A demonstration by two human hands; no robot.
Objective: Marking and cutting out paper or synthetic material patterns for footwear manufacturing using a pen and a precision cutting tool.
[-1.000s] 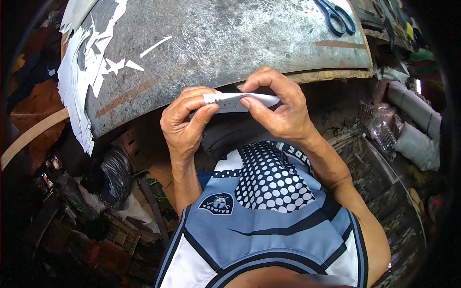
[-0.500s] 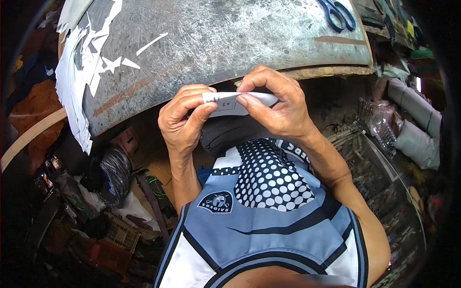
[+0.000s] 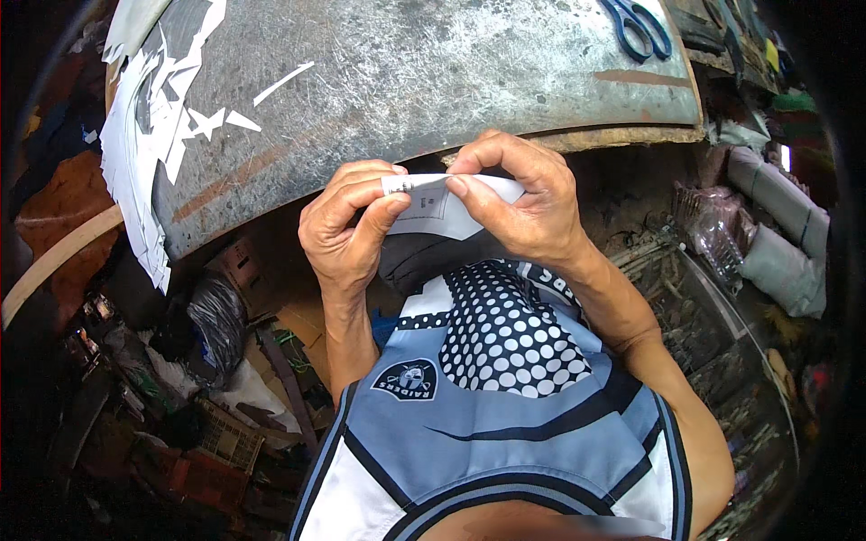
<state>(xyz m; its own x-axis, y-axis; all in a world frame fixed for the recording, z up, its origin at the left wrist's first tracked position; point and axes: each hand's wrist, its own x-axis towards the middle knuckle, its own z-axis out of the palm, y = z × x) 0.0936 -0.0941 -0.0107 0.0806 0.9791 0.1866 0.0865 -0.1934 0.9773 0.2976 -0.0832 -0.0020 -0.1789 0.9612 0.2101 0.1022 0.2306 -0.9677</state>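
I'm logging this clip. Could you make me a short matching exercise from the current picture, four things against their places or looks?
Things:
1. scissors
2. paper scraps
3. printed paper
4. shirt

Places and looks:
A. pinched between the left hand and the right hand
B. blue-grey, with white dots on a black area
C. heaped at the left side of the table, hanging over its edge
D. blue-handled, toward the right side of the table

Right pairs: 1-D, 2-C, 3-A, 4-B

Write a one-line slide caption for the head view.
Left hand and right hand pinch a white sheet beside a worn table bearing white scraps and blue-handled scissors.
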